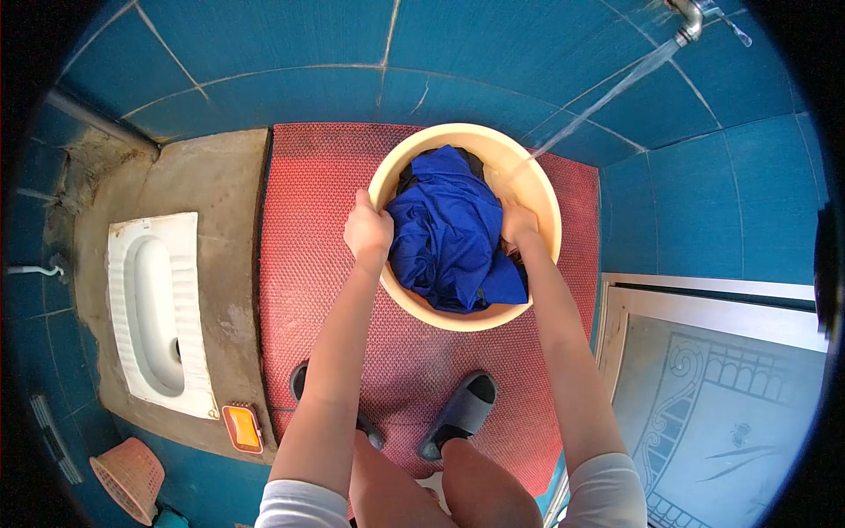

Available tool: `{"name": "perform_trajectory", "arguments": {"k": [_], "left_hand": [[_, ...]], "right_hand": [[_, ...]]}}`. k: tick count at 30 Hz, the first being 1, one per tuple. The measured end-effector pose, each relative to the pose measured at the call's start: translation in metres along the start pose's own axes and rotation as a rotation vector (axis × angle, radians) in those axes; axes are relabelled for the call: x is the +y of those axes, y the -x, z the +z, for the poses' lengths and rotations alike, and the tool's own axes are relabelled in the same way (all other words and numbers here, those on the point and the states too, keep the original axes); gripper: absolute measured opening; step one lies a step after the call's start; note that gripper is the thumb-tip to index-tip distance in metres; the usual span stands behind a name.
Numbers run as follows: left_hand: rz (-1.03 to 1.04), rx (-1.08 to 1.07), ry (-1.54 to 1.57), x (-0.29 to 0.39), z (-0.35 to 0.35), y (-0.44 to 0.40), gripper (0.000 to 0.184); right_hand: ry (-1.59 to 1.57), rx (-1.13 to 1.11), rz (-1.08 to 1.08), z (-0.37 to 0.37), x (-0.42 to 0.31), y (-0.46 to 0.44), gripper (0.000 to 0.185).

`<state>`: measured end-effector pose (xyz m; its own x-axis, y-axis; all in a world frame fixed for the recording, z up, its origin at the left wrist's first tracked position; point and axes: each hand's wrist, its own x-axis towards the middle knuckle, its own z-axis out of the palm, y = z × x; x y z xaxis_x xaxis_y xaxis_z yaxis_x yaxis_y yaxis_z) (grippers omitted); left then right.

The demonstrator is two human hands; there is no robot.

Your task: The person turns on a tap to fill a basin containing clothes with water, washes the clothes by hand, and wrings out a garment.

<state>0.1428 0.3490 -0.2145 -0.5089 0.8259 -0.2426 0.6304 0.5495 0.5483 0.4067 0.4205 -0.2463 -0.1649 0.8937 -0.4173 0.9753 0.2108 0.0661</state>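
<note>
A cream-yellow plastic basin (546, 198) stands on the red mat in front of me, with a bundle of blue cloth (449, 229) inside it. Some darker fabric (471, 163) shows at the far side of the bundle. My left hand (368, 229) is closed around the basin's left rim. Inside the basin, my right hand (518, 222) is curled against the right side of the blue cloth, its fingertips partly hidden. A stream of water (607, 88) from the metal tap (691, 22) falls into the basin beside that hand.
Under the basin and my slippers (462, 414) lies a red textured mat (308, 194). A squat toilet (158, 308) is set in concrete at left, with an orange soap dish (242, 429) by it. At lower left is a pink basket (128, 480). A frosted door (713, 405) stands at right.
</note>
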Motion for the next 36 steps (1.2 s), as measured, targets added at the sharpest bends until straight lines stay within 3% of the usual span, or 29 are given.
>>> {"name": "perform_trajectory", "arguments": {"k": [7,15,19,22,24,25,27,28,31,33,36], "left_hand": [[0.013,0.015,0.047,-0.002,0.002,0.0,0.025],[0.012,0.019,0.039,-0.002,0.002,0.0,0.024],[0.019,0.034,0.034,-0.002,0.002,0.0,0.023],[0.014,0.034,0.028,0.0,0.0,0.0,0.023],[0.017,0.035,0.031,0.0,0.0,0.001,0.023],[0.018,0.034,0.026,0.0,0.0,0.001,0.023],[0.021,0.03,0.021,-0.001,0.001,0.0,0.023],[0.02,0.033,0.015,-0.001,0.002,-0.001,0.024],[0.032,0.041,0.017,-0.004,0.005,-0.002,0.024],[0.045,0.048,0.024,-0.005,0.005,-0.002,0.025],[0.04,0.047,0.021,-0.002,0.003,-0.001,0.025]], "right_hand": [[0.032,0.061,-0.038,0.012,0.006,-0.004,0.05],[0.024,-0.036,0.008,-0.004,-0.003,0.003,0.091],[0.018,-0.002,0.0,0.005,0.001,-0.001,0.086],[-0.03,0.005,0.041,0.009,0.002,-0.005,0.094],[0.003,-0.015,0.024,0.0,-0.002,0.003,0.057],[0.003,-0.017,0.025,-0.003,-0.002,0.005,0.057],[0.05,0.017,-0.043,-0.004,-0.001,0.007,0.08],[0.049,0.014,-0.04,-0.003,-0.001,0.007,0.08],[0.022,0.028,-0.001,-0.002,-0.002,0.003,0.076],[0.049,-0.024,0.032,-0.003,-0.004,0.002,0.057],[0.095,-0.053,0.004,-0.013,-0.007,0.01,0.056]]}}
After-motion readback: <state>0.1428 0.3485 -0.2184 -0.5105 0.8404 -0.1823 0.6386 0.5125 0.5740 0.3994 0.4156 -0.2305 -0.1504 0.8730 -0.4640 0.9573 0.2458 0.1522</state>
